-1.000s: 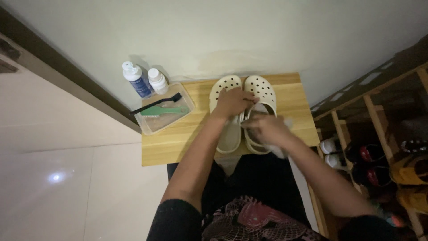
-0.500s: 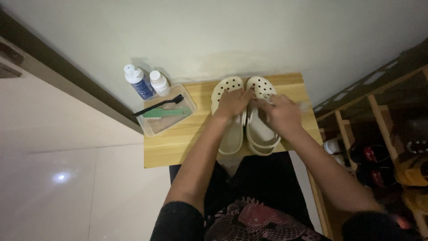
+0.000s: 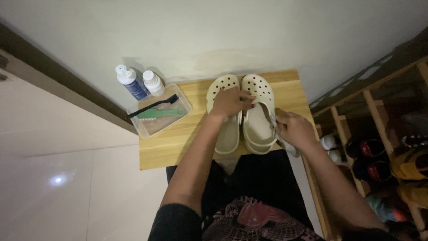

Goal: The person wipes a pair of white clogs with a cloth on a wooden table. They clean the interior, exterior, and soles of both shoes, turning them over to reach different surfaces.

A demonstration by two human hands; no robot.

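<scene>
A pair of cream clogs with holes in the toes stands side by side on a small wooden table (image 3: pixel 178 149). My left hand (image 3: pixel 229 102) lies over the top of the left clog (image 3: pixel 227 140), gripping it, with the fingertips reaching the right clog (image 3: pixel 258 122). My right hand (image 3: pixel 295 129) is at the outer side of the right clog, by its heel strap. It is closed on a pale cloth (image 3: pixel 292 149) that hangs below the fingers.
A clear plastic tray (image 3: pixel 147 127) on the table's left holds a green brush (image 3: pixel 161 113) and a black brush (image 3: pixel 151 106). A blue bottle (image 3: pixel 130 83) and a white bottle (image 3: pixel 154 83) stand behind it. A wooden shoe rack (image 3: pixel 379 120) with shoes is on the right.
My right hand has slid off the top of the right clog to its outer side. My left hand stays on the left clog.
</scene>
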